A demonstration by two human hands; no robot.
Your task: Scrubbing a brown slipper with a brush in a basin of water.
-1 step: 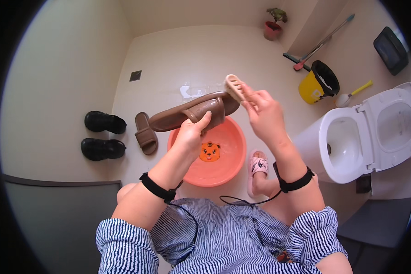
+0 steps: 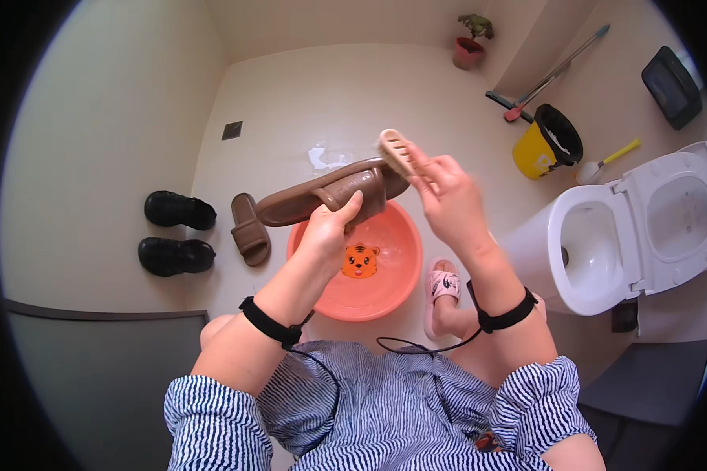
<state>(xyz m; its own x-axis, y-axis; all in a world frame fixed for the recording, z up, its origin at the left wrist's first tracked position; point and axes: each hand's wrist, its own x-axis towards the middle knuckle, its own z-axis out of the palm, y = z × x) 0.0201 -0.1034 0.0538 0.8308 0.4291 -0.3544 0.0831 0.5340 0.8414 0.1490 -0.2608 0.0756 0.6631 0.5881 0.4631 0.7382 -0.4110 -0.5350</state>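
My left hand (image 2: 331,228) grips a brown slipper (image 2: 291,202) around its strap, thumb on top. The slipper is tilted on its side over an orange-pink basin (image 2: 404,286), and its strap looks wet. Between the closed fingers of my right hand (image 2: 448,192) is a pale scrubbing brush (image 2: 394,149) with slots in its back. Its bristle side faces the slipper's right end; whether they touch I cannot tell. A tiger-face picture (image 2: 360,261) shows on the basin's floor. A matching brown slipper (image 2: 250,229) lies on the floor left of the basin.
Black shoes (image 2: 179,210) stand by the left wall. A toilet (image 2: 577,251) with its lid up is at the right, near a toilet brush (image 2: 605,163) and a yellow bin (image 2: 536,149). Water (image 2: 326,157) wets the floor beyond the basin. A potted plant (image 2: 469,53) stands at the back.
My right hand and the brush have shifted slightly left along the slipper's end. My left hand and the slipper stay nearly where they were.
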